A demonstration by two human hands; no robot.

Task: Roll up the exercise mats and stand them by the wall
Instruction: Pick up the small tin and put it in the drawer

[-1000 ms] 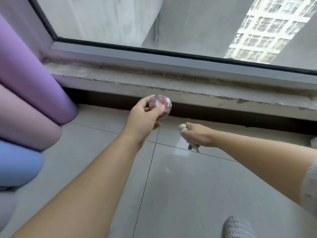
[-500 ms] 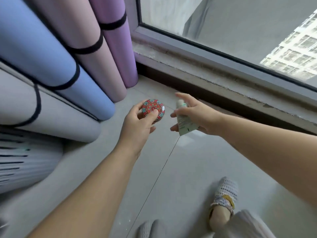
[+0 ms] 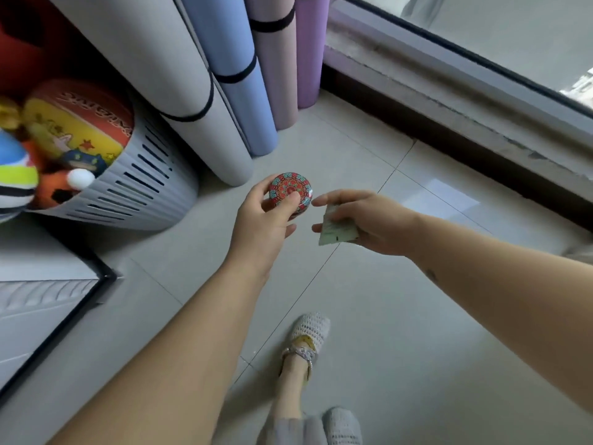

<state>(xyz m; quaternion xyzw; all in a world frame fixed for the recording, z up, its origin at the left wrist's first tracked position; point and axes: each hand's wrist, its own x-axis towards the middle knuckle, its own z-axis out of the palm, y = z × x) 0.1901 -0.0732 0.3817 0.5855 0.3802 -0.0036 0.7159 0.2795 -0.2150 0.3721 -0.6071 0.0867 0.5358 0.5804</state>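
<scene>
Four rolled mats stand side by side on the tiled floor (image 3: 369,316), leaning in the corner beside the window sill (image 3: 417,78). They are a pale grey mat (image 3: 179,91), a blue mat (image 3: 237,75), a dusty pink mat (image 3: 272,65) and a purple mat (image 3: 308,49). Black bands ring the grey, blue and pink rolls. A slatted basket (image 3: 144,194) of toys sits just beside the grey one. The left grip (image 3: 263,223) clasps a small patterned tin (image 3: 290,195), thumb on its lid. The right grip (image 3: 369,220) pinches a pale green tube (image 3: 337,231).
</scene>
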